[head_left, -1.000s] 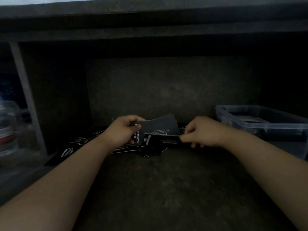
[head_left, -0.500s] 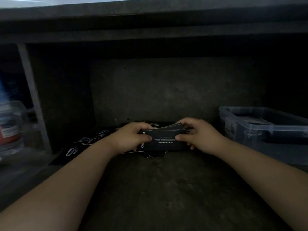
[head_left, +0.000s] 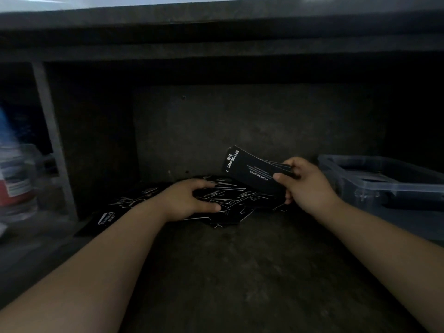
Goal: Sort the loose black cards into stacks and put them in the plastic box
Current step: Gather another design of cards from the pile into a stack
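Dim rough concrete shelf (head_left: 240, 272), poor light. Your right hand (head_left: 305, 183) pinches the stack (head_left: 254, 171), thumb on its face & fingers behind, above the pile (head_left: 230, 200) and near the box (head_left: 396, 186). Left hand (head_left: 189, 200) lies on the pile, thumb & fingers spread; can't tell if it grips any. Cards are thin, flat, slick-looking, black w/ white print. The stack fans at your fingers, so a loose pinch could spill it. Box is clear plastic
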Demonstrator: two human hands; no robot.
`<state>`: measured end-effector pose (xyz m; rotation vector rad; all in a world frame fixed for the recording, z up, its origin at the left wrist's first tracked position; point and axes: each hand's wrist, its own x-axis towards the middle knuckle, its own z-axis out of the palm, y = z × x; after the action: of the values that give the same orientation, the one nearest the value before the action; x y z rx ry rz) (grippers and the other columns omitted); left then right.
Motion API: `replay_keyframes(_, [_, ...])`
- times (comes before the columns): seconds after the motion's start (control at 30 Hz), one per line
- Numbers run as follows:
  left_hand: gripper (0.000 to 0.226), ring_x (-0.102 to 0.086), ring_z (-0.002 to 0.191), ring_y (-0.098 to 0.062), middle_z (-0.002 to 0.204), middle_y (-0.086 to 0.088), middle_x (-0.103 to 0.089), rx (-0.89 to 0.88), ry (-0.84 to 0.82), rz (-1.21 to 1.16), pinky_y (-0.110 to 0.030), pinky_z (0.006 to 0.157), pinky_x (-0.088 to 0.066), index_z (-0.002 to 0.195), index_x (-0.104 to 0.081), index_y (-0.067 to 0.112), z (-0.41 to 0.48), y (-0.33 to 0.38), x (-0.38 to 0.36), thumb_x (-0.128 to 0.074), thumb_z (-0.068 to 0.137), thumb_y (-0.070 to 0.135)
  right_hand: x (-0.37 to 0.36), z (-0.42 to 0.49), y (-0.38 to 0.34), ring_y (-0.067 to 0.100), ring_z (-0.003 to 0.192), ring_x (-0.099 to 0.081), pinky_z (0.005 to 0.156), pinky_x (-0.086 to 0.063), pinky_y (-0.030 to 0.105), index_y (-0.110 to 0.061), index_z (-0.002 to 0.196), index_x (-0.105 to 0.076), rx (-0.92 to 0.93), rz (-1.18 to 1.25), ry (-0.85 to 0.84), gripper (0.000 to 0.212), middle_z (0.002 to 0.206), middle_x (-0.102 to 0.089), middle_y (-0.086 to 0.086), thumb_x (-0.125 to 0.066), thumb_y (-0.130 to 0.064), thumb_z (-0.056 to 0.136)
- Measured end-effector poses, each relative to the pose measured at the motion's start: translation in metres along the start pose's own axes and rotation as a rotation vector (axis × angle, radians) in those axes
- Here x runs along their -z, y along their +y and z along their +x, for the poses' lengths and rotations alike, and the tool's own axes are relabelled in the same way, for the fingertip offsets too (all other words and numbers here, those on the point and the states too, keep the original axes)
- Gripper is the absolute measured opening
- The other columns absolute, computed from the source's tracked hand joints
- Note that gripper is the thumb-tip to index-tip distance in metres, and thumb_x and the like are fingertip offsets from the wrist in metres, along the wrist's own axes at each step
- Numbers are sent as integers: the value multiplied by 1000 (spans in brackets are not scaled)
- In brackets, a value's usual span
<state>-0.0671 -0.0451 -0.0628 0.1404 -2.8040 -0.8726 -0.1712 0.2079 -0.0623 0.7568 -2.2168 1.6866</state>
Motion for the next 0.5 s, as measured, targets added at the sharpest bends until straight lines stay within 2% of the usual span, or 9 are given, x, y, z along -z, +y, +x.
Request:
replay_keyframes(0.13, [62, -46, 133, -12, 147, 4, -49, -16, 26, 66, -23, 109, -31, 138, -55, 33, 5, -1, -1, -78, 81, 39, -6, -1, 8, 14, 53, -57, 48, -51, 29, -21, 86, -55, -20, -43, 22, 14, 81, -66, 3, -66, -13, 93])
replay_keyframes(0.3, [37, -62, 111, -7, 117, 5, -70, -73, 103, 15, -17, 95, -41, 116, -71, 25, 8, -4, 0, -81, 80, 25, -13, -4, 11, 14, 55, -58, 50, -51, 29, -22, 87, -56, -32, -36, 2, 14, 86, -67, 2, -65, -14, 93])
replay_keyframes(0.4, [11, -64, 89, 2, 95, 12, -72, -165, 269, 35, -20, 92, -48, 99, -77, 24, 7, -1, 5, -71, 90, 25, -11, -4, 10, 12, 53, -58, 48, -50, 27, -22, 86, -55, -24, -41, 26, 14, 83, -67, 1, -65, -15, 94])
replay_keyframes(0.5, [9, -60, 77, 14, 88, 16, -69, -256, 502, -136, -6, 79, -46, 93, -74, 25, 2, 10, 12, -66, 93, 21, -7, -1, 11, 3, 44, -54, 42, -44, 22, -20, 83, -55, -12, -35, 70, 16, 73, -64, 0, -66, -14, 93])
